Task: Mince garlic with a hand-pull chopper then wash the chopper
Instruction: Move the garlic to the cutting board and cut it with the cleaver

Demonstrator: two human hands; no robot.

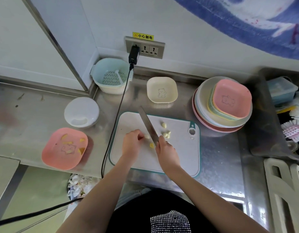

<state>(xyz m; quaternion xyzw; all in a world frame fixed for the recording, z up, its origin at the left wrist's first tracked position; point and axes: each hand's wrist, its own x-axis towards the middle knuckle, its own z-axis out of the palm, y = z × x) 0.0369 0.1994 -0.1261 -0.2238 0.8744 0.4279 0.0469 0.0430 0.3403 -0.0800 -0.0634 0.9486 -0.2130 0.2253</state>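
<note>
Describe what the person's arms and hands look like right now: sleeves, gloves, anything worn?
Both forearms are bare, with no sleeves showing up to the frame's lower edge. Neither the left hand nor the right hand wears a glove. The right hand has a ring on one finger. No watch or bracelet shows on either wrist. The torso below wears a dark top with a studded, sparkly patch.

The cutting board (179, 152) lies at frame centre on the table (217, 148); garlic cloves (165, 133) lie on it, plate stack (222, 105) upper right.
</note>
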